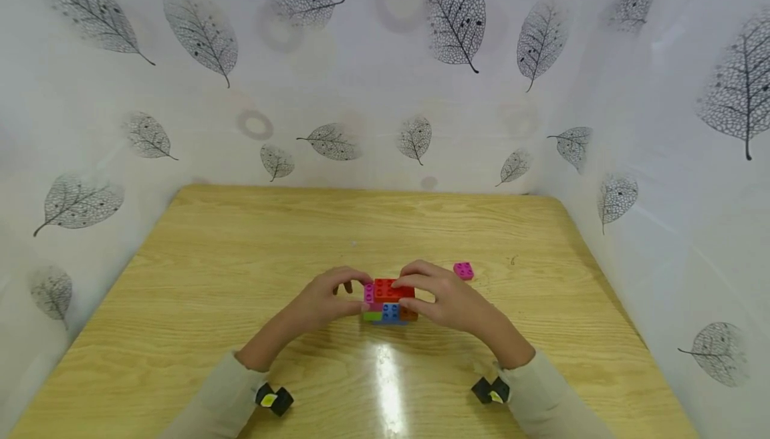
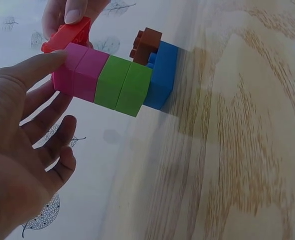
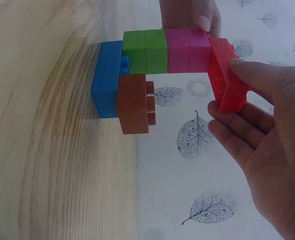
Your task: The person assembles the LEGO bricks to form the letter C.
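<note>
A blue brick [image 3: 106, 80] lies at the bottom of a small stack on the table. On it stand green bricks [image 2: 123, 86] at one end and a brown brick [image 3: 132, 104] at the other, its studs bare. Pink bricks [image 2: 81, 71] top the green ones. My left hand [image 1: 327, 300] pinches the upper pink brick between thumb and fingers. With thumb and fingers, my right hand [image 1: 448, 297] holds a red brick [image 3: 229, 75] at the top of the pink column, slightly tilted and overhanging the gap above the brown brick. Whether its studs are fully seated I cannot tell.
A loose pink brick [image 1: 463, 270] lies on the wooden table [image 1: 252, 238] beyond my right hand. White sheeting [image 1: 361, 91] with a leaf print stands behind the table and along both sides.
</note>
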Available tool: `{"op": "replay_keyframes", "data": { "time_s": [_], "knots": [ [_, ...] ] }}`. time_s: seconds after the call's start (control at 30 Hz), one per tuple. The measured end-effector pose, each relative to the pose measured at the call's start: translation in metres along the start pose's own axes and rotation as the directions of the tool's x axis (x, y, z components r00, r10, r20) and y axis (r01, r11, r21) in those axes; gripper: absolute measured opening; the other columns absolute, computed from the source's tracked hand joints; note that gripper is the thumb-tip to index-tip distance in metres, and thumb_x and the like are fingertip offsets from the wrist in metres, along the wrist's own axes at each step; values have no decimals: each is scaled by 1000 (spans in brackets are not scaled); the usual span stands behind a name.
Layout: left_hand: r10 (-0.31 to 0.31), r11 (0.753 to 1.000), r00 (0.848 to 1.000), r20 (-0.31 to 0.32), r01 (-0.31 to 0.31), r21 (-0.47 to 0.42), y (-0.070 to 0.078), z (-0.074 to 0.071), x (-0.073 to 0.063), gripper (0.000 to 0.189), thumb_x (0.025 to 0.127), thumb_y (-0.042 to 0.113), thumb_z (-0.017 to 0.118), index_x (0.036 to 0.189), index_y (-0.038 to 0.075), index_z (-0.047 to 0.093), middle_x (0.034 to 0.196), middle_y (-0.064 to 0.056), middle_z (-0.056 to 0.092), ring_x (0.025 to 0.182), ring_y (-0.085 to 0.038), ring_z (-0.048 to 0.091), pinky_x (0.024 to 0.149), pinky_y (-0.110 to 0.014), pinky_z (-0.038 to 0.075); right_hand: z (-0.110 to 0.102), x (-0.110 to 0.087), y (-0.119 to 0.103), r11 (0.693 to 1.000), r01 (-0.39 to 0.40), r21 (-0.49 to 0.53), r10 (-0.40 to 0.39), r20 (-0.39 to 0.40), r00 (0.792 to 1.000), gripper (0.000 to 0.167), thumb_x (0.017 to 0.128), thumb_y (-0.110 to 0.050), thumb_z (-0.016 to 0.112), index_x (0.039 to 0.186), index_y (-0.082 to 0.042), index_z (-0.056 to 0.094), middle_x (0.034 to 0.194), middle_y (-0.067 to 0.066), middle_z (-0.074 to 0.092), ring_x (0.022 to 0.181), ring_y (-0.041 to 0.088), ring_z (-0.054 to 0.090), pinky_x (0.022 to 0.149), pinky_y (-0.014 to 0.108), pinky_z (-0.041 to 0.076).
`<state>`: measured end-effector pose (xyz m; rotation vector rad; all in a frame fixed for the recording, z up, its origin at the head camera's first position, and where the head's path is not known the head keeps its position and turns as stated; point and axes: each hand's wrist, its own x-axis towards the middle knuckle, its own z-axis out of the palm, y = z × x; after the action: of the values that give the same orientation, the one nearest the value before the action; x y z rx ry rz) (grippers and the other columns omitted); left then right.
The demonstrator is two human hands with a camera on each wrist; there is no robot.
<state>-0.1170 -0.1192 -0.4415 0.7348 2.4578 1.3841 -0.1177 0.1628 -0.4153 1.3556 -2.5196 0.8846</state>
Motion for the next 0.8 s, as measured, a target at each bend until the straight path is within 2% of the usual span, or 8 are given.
{"op": "replay_keyframes", "data": {
  "time_s": [0.17, 0.37, 0.5, 0.6, 0.8],
  "knots": [
    [40, 999, 999, -28, -41, -7, 4, 2, 1, 37, 91, 39, 75, 125, 30, 65, 120, 10, 64, 106, -29, 56, 84, -37, 43, -1, 0, -2, 1000, -7, 16, 7, -1, 1000, 28, 92, -18, 76, 118, -14, 71, 119, 2, 63, 99, 13, 62, 83, 28, 57],
    [74, 997, 995, -59, -74, 2, 6, 6, 3, 37, 91, 37, 75, 126, 29, 65, 120, 12, 64, 106, -23, 55, 86, -38, 44, -2, -1, -2, 1000, -24, 19, 24, 4, 1000, 29, 91, -18, 76, 119, -14, 70, 120, 2, 64, 103, 15, 64, 86, 29, 56],
    [105, 994, 991, -77, -105, 3, 8, 8, 6, 37, 91, 37, 76, 125, 29, 65, 120, 12, 64, 106, -25, 56, 85, -40, 45, -3, -1, -2, 999, -13, 32, 13, -12, 1000, 30, 91, -17, 76, 119, -13, 70, 120, 2, 64, 103, 15, 64, 86, 29, 57],
    [128, 992, 988, -86, -128, 5, 9, 10, 7, 35, 90, 35, 76, 124, 30, 66, 121, 13, 64, 107, -21, 55, 84, -38, 45, -2, -2, -1, 999, -19, 43, 20, -9, 1000, 31, 92, -19, 74, 122, -13, 69, 121, 2, 64, 104, 15, 64, 87, 30, 56],
    [168, 986, 980, -107, -169, 2, 9, 12, 8, 31, 90, 31, 77, 120, 31, 68, 123, 13, 65, 108, -15, 53, 83, -39, 45, -6, -4, -3, 990, -104, 94, 103, 17, 995, 30, 99, -21, 66, 128, -14, 67, 126, 0, 63, 113, 16, 62, 93, 37, 55]
  ]
}}
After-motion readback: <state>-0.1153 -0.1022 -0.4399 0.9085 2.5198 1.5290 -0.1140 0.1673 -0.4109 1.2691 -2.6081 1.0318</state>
